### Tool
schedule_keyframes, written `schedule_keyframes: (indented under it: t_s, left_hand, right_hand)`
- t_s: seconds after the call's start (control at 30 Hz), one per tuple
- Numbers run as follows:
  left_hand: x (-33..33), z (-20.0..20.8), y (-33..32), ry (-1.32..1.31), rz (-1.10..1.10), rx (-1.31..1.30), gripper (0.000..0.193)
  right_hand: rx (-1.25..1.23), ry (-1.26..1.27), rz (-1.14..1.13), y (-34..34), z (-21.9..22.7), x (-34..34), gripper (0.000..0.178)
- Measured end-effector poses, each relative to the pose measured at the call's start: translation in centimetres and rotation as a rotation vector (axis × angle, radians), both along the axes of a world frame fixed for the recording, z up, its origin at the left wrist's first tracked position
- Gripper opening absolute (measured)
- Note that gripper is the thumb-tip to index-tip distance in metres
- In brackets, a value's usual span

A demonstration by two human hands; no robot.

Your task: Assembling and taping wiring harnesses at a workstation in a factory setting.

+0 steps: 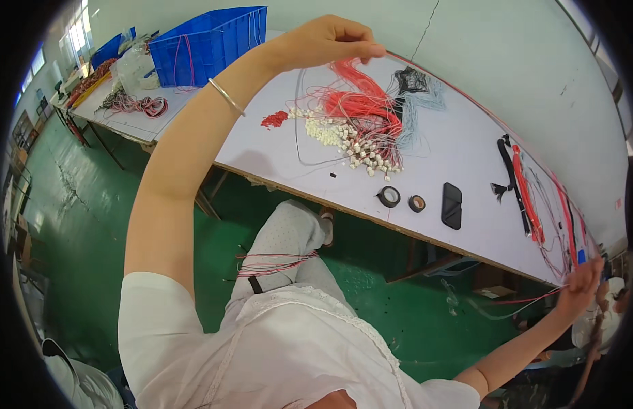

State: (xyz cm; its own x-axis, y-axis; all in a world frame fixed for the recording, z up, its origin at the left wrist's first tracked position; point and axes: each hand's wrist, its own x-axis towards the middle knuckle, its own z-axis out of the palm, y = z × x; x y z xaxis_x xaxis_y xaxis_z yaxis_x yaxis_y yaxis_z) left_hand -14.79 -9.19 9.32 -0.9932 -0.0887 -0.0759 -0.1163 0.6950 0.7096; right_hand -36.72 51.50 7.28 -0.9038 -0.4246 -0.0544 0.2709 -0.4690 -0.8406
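Right hand (581,285), off the surface's near right corner: fingers pinched on one end of a thin wire (466,92). Left hand (327,42), over the far edge, pinches the other end. Wire taut between, light, limp, tangle-prone; grip ends. On the surface (459,146): two tape rolls (389,196), one phone (451,205).

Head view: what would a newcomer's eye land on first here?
First, the outstretched arms: the left hand is raised over the white table, pinching thin wires, while the right hand grips wire ends low at the right edge. Next, the tangle of red wires with white connectors at the table's middle, two tape rolls and a black phone near its front edge, and a blue bin at the far left.
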Motion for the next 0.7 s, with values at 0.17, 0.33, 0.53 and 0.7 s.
schedule_keyframes:
  t_s: [0.17, 0.33, 0.53, 0.7]
  left_hand:
    - [1.2, -2.3, -2.7, -0.276, 0.020, 0.169, 0.045]
    - [4.8, -9.5, -7.6, -0.324, 0.059, -0.096, 0.046]
    - [3.7, 5.2, -7.8, 0.271, 0.308, -0.157, 0.033]
    - [4.7, 2.7, -6.7, 0.016, 0.028, -0.185, 0.042]
  right_hand:
    - [-0.269, 0.250, 0.079, 2.2, 0.8, -3.0, 0.012]
    - [0.066, 0.041, 0.003, -1.1, -2.6, 0.1, 0.017]
    - [0.010, 0.041, 0.047, 1.6, -3.1, 0.3, 0.018]
    - [-0.064, 0.091, -0.149, 22.2, -4.8, -1.9, 0.032]
